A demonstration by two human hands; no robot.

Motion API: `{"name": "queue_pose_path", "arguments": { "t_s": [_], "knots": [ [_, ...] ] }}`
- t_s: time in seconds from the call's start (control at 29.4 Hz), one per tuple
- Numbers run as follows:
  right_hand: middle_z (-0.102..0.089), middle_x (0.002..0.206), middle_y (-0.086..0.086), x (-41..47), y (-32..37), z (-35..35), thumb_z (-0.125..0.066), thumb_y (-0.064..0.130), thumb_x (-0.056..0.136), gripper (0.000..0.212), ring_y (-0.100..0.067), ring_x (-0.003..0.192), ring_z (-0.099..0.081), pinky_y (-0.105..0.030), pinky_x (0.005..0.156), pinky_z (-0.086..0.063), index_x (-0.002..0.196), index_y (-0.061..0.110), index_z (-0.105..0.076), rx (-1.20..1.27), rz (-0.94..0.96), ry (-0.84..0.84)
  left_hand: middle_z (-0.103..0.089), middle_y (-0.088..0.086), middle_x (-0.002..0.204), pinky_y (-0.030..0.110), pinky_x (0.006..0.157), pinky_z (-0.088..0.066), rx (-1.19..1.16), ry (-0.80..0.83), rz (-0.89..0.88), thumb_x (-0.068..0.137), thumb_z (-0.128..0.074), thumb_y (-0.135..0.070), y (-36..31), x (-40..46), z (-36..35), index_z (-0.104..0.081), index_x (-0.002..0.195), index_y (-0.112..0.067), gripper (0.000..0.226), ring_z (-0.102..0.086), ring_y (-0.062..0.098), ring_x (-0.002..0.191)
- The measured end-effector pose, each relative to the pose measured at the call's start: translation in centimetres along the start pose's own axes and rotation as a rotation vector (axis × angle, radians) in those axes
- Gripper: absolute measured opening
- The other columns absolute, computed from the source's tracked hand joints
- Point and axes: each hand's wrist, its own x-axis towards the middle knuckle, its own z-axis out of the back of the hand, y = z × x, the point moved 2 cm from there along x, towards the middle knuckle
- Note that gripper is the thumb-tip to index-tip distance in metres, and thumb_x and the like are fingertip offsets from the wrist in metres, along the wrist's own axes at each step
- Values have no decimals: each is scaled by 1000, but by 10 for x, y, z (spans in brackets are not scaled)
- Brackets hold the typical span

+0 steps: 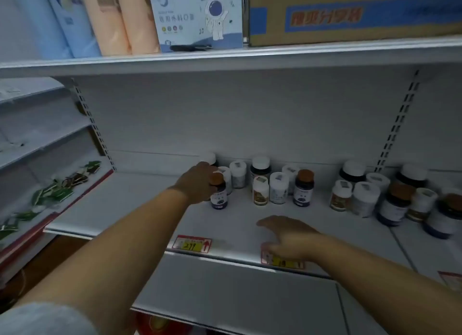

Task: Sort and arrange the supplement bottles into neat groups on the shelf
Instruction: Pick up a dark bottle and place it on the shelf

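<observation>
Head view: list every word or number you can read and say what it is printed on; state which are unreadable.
"299": handwritten on the yellow-and-red price tag on the white shelf edge.
Second price tag under the right hand: blurred.
Pale blue astronaut box, brown cardboard carton: Chinese print, blurred.
Bottle labels: too small.

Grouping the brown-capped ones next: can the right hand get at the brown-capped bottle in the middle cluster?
Probably yes: the right hand is empty over bare shelf, and the brown-capped bottle stands in the front row with nothing before it.

yellow price tag (192, 244) on shelf edge (225, 256) reads "299", other labels unreadable
</observation>
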Motion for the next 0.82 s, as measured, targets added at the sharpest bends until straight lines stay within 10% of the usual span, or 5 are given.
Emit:
{"name": "queue_pose_path", "arguments": {
  "t_s": [0.1, 0.34, 0.51, 0.82],
  "knots": [
    [-27, 153, 6, 20, 6, -1, -47, 53, 87, 64, -17, 137, -30, -30, 111, -27, 143, 34, -23, 65, -34, 15, -50, 7, 91, 42, 78, -48, 151, 29, -16, 86, -52, -22, 12, 17, -6, -56, 97, -4, 23, -56, 33, 90],
    [-30, 152, 5, 44, 7, -12, -46, 53, 87, 63, -17, 137, -32, -29, 110, -26, 143, 33, -24, 158, -87, 12, -48, 2, 62, 27, 56, -37, 49, 72, -87, 81, -53, -22, 28, 39, -15, -48, 59, -13, 25, -51, 23, 64],
    [-31, 152, 3, 45, 6, -14, -49, 52, 87, 65, -17, 136, -34, -28, 110, -27, 143, 31, -24, 254, -122, -26, -64, 0, 87, 27, 67, -43, -63, -40, -90, 78, -67, -22, 32, 32, -27, -61, 93, -15, 18, -58, 18, 80],
    [-67, 116, -1, -30, -29, 35, -67, 32, 78, 40, -17, 103, -62, -37, 90, -51, 115, 23, -57, 739, -93, -340, -76, -6, 76, 17, 65, -56, -750, 178, -194, 75, -75, -7, -106, 18, -36, -72, 84, -20, 16, -70, 6, 73]
  ]
}}
